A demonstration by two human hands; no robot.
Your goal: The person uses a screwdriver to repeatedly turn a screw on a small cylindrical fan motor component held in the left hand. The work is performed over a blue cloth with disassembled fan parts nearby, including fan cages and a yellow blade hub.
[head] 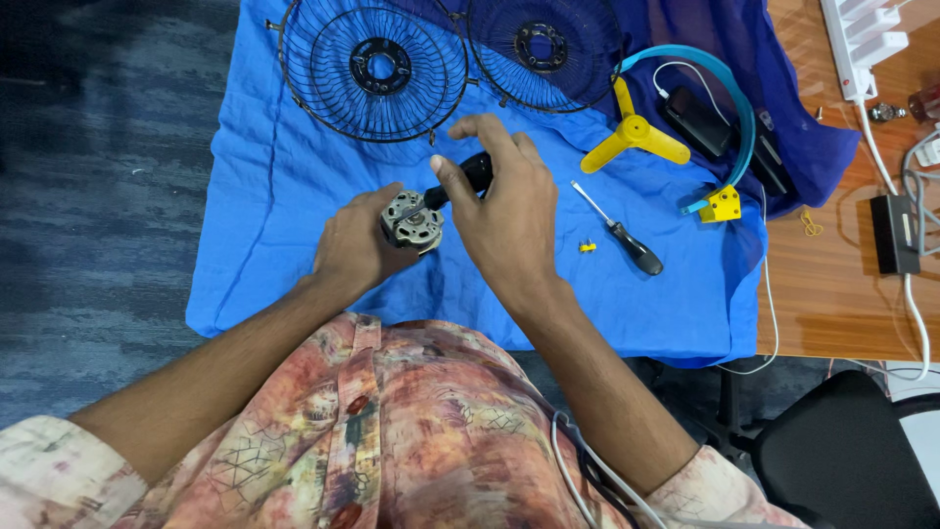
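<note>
Small fan motor cupped in left hand over blue cloth, fingers closed round casing; right hand clamped on screwdriver. Dense, rigid, probably heavy; best gripped by metal body, not windings

bright, even overhead light fills the view, with only soft, short shadows under the hands. the blue cloth looks saturated, without glare. focus is sharp centrally; edges bend slightly from wide-angle distortion.
</note>
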